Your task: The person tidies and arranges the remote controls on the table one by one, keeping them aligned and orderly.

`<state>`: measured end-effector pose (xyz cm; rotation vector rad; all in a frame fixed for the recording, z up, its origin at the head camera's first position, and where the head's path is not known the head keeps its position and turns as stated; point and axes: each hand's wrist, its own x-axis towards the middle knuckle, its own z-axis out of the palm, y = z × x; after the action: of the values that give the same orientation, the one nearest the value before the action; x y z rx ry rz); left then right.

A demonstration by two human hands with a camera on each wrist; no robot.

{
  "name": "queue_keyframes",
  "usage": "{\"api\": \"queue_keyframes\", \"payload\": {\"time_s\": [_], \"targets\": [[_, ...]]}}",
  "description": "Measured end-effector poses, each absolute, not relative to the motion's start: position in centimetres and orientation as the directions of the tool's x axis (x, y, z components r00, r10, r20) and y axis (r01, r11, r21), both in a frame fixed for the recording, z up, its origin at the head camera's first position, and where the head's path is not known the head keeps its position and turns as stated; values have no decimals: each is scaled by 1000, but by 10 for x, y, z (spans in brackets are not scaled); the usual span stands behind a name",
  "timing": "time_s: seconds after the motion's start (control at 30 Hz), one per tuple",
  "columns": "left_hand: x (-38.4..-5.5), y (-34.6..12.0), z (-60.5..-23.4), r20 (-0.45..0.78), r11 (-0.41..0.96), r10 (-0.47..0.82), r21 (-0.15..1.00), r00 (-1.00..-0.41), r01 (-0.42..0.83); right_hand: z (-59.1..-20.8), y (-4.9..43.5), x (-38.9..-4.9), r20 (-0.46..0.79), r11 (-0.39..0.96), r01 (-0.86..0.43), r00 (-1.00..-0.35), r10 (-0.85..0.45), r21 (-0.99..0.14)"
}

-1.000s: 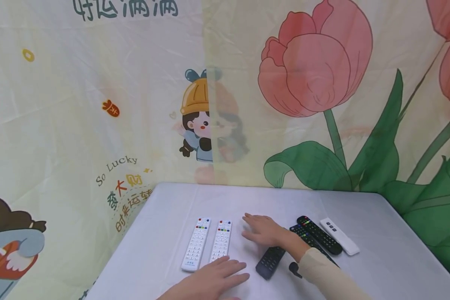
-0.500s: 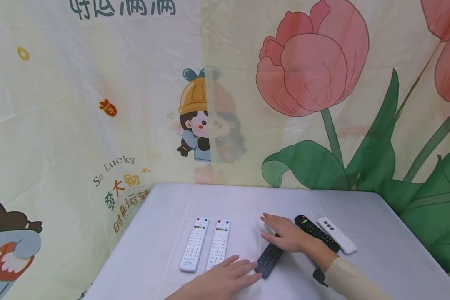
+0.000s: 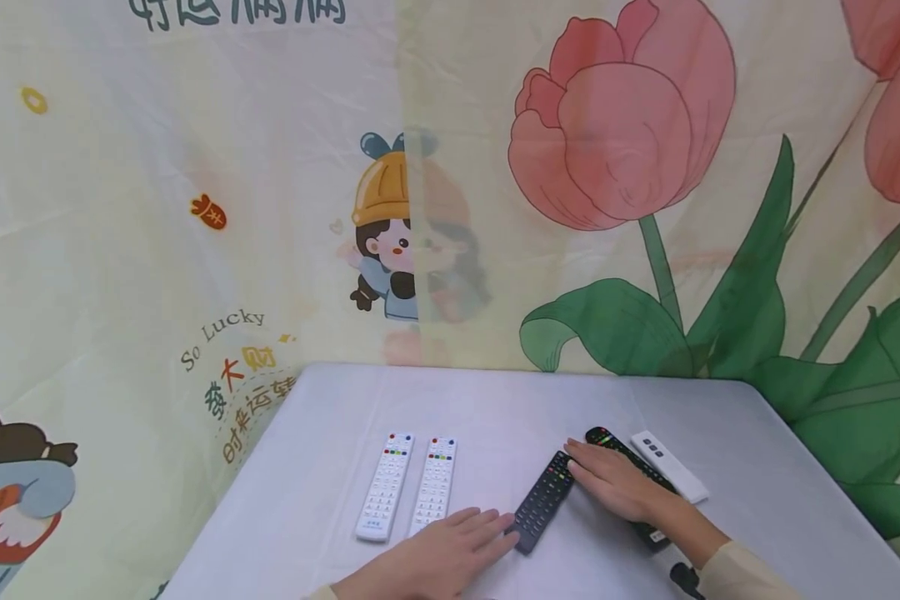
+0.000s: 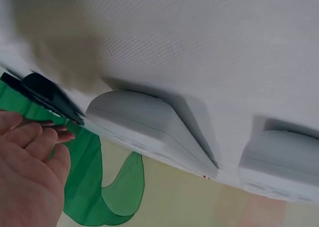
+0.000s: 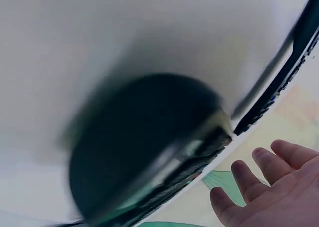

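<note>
Over the tabletop [image 3: 495, 404], the left hand [image 3: 450, 554] and right hand [image 3: 615, 483] keep fingers straight, gripping nothing; a dark remote [image 3: 544, 502] slants between them, contact hard to tell. I'd say light, flat touches along its edges suit best, clear of the nearest white remote [image 3: 433, 483].

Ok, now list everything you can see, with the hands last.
White keypad remotes: two, white, table's left part
Dark remote: one, dark grey, between the hands
Black remotes: apparently two, black, partly hidden by the right hand
Few-button remote: one, white, beside the black ones
Table: one, white, beneath the remotes
Backdrop: one, cream, printed, behind the table
Small object: one, black, by the right sleeve
Sleeves: two, cream, bottom edge
Left hand: one, by the dark remote's near end
Right hand: one, by its far end
</note>
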<state>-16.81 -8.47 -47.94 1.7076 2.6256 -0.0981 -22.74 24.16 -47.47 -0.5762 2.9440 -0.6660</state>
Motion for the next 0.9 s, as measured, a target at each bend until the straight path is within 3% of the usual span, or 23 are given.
{"api": "queue_keyframes", "payload": {"time_s": [0.17, 0.4, 0.9], "targets": [[-171, -80, -482, -46, 426, 903, -34, -427, 904, -479, 250, -222, 8, 842, -338, -929, -370, -420], [-172, -70, -482, -47, 386, 918, -129, -395, 913, -485, 254, -216, -74, 873, -277, -940, -332, -403], [-170, -62, -481, -123, 401, 902, -121, -414, 908, -492, 247, -215, -129, 910, -268, -938, -322, -317]]}}
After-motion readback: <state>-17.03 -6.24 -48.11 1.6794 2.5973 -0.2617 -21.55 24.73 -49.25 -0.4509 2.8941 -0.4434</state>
